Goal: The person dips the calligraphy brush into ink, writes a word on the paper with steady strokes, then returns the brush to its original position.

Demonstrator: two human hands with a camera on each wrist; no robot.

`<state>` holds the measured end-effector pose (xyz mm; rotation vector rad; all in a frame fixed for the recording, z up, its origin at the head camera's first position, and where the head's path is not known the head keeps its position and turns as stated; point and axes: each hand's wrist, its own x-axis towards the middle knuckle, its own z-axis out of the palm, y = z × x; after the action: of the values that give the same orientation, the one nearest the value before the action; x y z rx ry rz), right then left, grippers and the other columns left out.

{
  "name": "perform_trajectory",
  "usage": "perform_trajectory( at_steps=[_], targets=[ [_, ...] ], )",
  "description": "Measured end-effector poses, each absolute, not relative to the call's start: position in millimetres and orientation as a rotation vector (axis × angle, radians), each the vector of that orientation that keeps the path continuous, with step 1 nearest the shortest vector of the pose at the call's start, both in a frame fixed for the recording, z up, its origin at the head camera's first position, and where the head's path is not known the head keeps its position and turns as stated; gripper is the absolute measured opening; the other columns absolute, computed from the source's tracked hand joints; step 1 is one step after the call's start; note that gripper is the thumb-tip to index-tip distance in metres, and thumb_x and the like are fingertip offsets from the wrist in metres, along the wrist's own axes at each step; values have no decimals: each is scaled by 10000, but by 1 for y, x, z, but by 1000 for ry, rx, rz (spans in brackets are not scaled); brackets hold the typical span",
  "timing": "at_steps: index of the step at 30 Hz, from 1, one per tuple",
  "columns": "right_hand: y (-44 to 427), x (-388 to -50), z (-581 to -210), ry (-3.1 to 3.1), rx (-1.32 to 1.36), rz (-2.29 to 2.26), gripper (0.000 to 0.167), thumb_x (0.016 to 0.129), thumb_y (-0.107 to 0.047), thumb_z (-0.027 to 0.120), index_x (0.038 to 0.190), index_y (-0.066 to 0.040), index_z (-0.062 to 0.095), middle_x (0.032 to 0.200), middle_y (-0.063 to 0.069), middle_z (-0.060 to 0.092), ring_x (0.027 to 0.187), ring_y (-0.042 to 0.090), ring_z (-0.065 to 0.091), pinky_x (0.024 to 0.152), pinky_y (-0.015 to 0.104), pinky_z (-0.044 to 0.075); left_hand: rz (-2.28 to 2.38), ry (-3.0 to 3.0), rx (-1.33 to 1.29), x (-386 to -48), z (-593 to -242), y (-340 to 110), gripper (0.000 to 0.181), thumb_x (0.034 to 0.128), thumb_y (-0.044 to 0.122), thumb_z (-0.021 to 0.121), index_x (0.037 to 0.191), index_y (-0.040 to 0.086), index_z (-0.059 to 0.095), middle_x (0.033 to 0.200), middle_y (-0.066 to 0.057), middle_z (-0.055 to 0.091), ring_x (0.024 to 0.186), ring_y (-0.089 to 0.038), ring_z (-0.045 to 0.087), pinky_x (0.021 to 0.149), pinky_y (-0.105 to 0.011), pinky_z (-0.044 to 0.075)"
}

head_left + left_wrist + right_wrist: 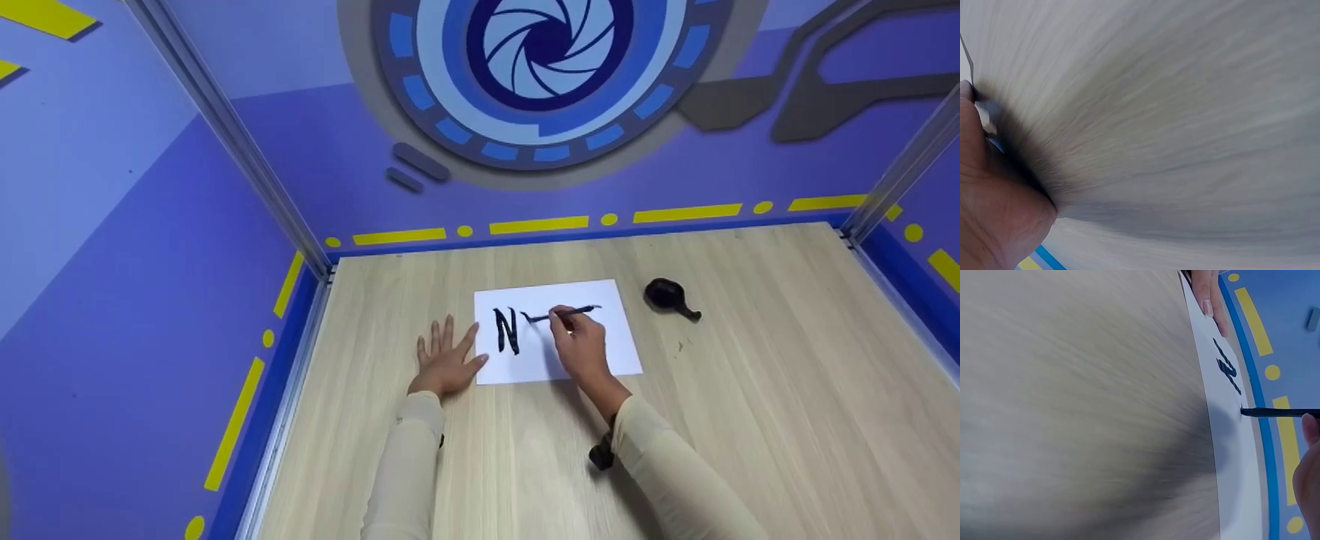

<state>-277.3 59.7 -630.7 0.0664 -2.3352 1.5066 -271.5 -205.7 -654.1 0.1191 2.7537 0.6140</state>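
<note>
A white sheet of paper [559,367] lies on the wooden table, bearing a thick black letter N [507,331] on its left part. My right hand [581,345] pinches a slim black brush [583,310] over the sheet. The dark brush tip touches the paper just right of the N, at a short black mark. In the right wrist view, the brush [1275,412] meets the sheet beside the letter. My left hand [444,365] lies with spread fingers at the paper's left edge, its thumb and index fingertips at the border. Only part of that hand shows in the left wrist view.
A black round-bodied object with a narrow neck [670,297] lies on the table right of the paper; its kind is unclear. Purple panels with yellow marks [540,224] wall the table at the back and sides. Wooden tabletop [780,390] extends to the right.
</note>
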Motion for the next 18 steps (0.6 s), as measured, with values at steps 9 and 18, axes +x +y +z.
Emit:
perform_trajectory(
  at_steps=[9, 18],
  targets=[
    [62, -278, -625, -2323, 38, 1522, 120, 991, -134, 716, 981, -46, 797, 900, 104, 806, 820, 211, 727, 752, 289, 574, 559, 2761, 97, -275, -665, -208, 724, 1079, 664, 400, 1710, 437, 125, 1818, -73, -172, 1673, -389, -221, 1318, -681, -144],
    [71, -276, -619, -2286, 68, 1511, 115, 954, -110, 722, 896, -36, 789, 785, 105, 772, 697, 154, 652, 630, 208, 505, 537, 2768, 121, -269, -648, -204, 703, 1099, 619, 405, 1717, 398, 154, 1824, -117, -115, 1684, -420, -158, 1324, -694, -97]
  ],
)
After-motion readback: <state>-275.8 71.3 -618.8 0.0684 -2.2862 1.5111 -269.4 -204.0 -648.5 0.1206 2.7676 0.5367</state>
